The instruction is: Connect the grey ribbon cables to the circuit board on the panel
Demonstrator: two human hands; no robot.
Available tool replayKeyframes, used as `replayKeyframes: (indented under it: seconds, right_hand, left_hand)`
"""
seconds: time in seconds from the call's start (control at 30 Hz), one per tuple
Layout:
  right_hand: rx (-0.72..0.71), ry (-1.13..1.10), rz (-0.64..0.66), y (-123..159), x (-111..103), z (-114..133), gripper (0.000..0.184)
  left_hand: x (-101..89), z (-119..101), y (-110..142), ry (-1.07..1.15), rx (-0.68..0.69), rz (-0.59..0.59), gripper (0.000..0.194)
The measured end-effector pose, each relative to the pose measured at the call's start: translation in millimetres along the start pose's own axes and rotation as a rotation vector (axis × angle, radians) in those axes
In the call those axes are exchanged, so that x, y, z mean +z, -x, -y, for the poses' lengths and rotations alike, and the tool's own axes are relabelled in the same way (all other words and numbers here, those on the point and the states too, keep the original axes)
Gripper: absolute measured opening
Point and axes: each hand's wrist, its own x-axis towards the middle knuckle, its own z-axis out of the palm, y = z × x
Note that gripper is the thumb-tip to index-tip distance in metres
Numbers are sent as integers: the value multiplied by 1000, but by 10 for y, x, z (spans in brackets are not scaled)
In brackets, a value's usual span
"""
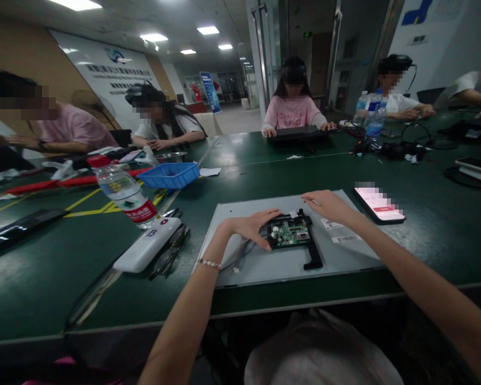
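A flat grey metal panel (pixel 260 270) lies on the table before me. On it sits a black plastic bracket (pixel 313 255) that carries a green circuit board (pixel 291 233). My left hand (pixel 253 227) grips the bracket's left side, its thumb at the lower left corner and its fingers along the upper edge. Thin cables (pixel 240 250) with a small white plug run out beneath that palm. Just beyond the bracket's upper right corner is my right hand (pixel 326 206), fingers stretched out to the left and nothing visible in them. Whether its fingertips touch the bracket I cannot tell.
A lit phone (pixel 380 204) lies right of the panel. To the left are a white power bank (pixel 148 245), glasses (pixel 170 251), a water bottle (pixel 124 190) and a blue tray (pixel 170 175). Several people sit around the green table (pixel 244 182), one opposite with a black panel (pixel 300 133).
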Motion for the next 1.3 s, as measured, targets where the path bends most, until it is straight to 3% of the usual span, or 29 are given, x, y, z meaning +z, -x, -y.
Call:
replayKeyframes:
  seconds: [0.13, 0.37, 0.63, 0.83, 1.07, 1.3]
  right_hand:
    - [34, -4, 47, 127, -136, -201, 32]
    - [187, -137, 95, 407, -146, -471, 26]
    - [219, -132, 167, 467, -205, -547, 32]
    - [258, -130, 228, 479, -234, -595, 16]
    - [305, -54, 232, 472, -213, -602, 24]
    - [390, -166, 293, 494, -230, -552, 23]
  left_hand:
    - [-1, -21, 9, 27, -9, -11, 123]
    - [5, -17, -7, 5, 5, -13, 123]
    - [-17, -88, -5, 11, -31, 1, 123]
    - [-29, -114, -9, -14, -39, 16, 124]
    - [-21, -101, -3, -21, -32, 8, 124]
    - [-20, -91, -12, -35, -27, 8, 122]
